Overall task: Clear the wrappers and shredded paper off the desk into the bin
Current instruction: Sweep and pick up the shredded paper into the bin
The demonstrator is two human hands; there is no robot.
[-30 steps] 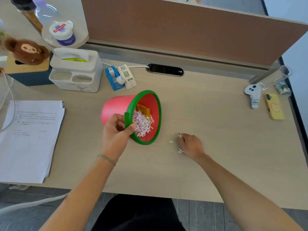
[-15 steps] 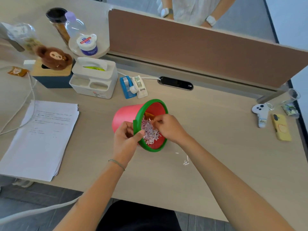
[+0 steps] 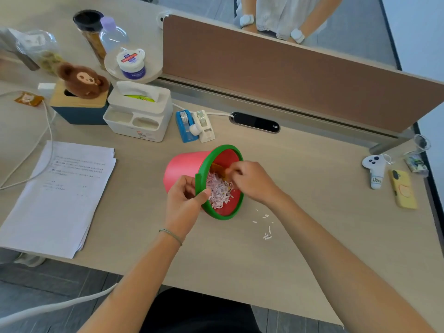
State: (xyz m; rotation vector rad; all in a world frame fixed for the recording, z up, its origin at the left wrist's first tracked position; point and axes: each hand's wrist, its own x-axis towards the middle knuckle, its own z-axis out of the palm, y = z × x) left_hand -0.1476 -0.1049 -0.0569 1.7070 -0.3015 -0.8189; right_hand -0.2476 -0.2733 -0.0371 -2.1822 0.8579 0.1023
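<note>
Nearest you, a few white paper scraps [image 3: 266, 230] lie loose on the table [image 3: 312, 248], just right of the bin [image 3: 186, 164]; your left hand [image 3: 183, 205] has its grip round the green rim, tipping the pink bin toward you; inside sit shredded paper [image 3: 219, 194] and an orange wrapper [image 3: 217, 169]; your right hand [image 3: 253, 181] is at the mouth, fingers pinched together, can't tell on what; further back, a white tissue box [image 3: 139, 116].
</note>
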